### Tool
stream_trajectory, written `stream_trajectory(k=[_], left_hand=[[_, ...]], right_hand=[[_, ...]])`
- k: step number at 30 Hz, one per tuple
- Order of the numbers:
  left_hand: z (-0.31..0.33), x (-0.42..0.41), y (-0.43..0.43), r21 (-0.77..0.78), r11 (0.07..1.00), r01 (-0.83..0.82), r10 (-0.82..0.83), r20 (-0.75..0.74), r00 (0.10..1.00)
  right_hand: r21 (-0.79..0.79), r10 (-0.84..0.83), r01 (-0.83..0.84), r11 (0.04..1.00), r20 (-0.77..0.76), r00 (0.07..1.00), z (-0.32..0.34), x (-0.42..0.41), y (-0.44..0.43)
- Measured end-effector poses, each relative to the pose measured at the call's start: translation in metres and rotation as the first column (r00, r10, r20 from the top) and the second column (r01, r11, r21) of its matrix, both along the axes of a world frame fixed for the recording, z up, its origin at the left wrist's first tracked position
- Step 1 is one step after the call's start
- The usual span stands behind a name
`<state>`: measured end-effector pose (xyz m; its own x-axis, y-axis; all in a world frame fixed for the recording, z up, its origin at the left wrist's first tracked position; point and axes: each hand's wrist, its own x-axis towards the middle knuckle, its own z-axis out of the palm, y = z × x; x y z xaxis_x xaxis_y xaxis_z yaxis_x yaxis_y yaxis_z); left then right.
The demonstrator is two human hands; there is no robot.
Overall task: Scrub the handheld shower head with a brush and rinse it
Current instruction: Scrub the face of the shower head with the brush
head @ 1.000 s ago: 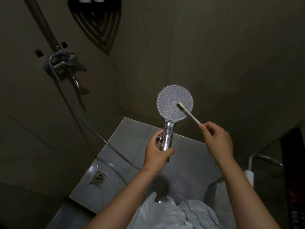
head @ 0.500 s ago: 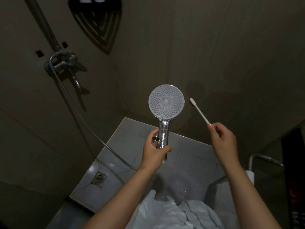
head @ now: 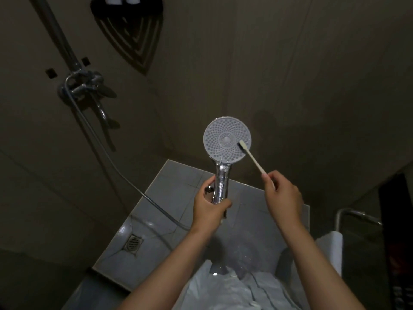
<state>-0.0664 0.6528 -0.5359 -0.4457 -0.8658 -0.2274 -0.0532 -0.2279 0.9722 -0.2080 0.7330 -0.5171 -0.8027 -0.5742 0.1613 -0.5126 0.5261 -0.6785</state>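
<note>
**Position.** You hold the shower head (head: 227, 139) upright, nozzle face turned towards you, evidently so that the whole plate is visible and within reach.

**Left hand.** Your left hand (head: 210, 209) sits below the shower head, fingers (head: 223, 203) wrapped round the chrome handle (head: 220, 186). This low grip leaves the face unobstructed.

**Right hand.** Your right hand (head: 282, 195), below and right of the shower head, pinches the rear end of the brush (head: 251, 156) between closed fingers. The bristle tip rests on the face, right of centre.

**Surroundings.** The hose (head: 107, 151) trails left of the shower head up to the mixer tap (head: 82, 86).

**Progress.** No spray is visible. I judge scrubbing under way and rinsing outstanding.
</note>
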Motion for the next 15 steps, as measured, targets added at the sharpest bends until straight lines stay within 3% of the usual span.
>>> stream_trajectory(k=[6,11,15], left_hand=[[-0.001,0.001,-0.002,-0.004,1.000,0.007,-0.007,0.003,1.000],[-0.003,0.003,-0.001,0.012,0.999,0.039,-0.039,0.005,0.999],[-0.002,0.001,0.000,0.002,0.999,0.042,-0.042,0.016,0.999]], right_hand=[[-0.019,-0.010,0.011,1.000,0.057,0.998,0.000,-0.004,0.007],[-0.144,-0.061,0.073,0.987,0.084,0.995,0.004,-0.009,0.009],[-0.220,0.137,-0.111,0.969,0.107,0.985,0.012,-0.008,0.004]])
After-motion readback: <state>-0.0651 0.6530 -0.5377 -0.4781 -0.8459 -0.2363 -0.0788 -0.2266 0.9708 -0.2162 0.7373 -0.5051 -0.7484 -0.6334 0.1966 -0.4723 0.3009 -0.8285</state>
